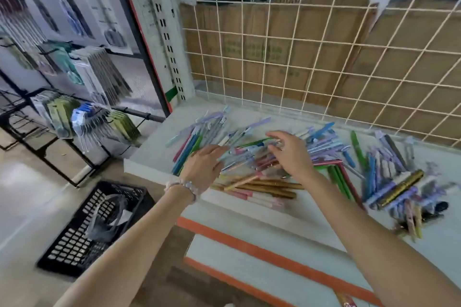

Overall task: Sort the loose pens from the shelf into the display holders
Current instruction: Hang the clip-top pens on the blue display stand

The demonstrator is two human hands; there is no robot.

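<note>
On the shelf (154,154), your relaxed left hand (203,166) and right hand (290,154) overlie crisscrossed loose pens (252,157), grasping none.

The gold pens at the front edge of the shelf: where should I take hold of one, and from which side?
Judging from the picture, take a gold pen near the middle of its barrel, pinching across it from above. They lie flat, roughly parallel to the shelf edge, with pink pens close alongside, so side access looks tight. The right hand hovers nearest; the left hand rests on the pile.
</note>
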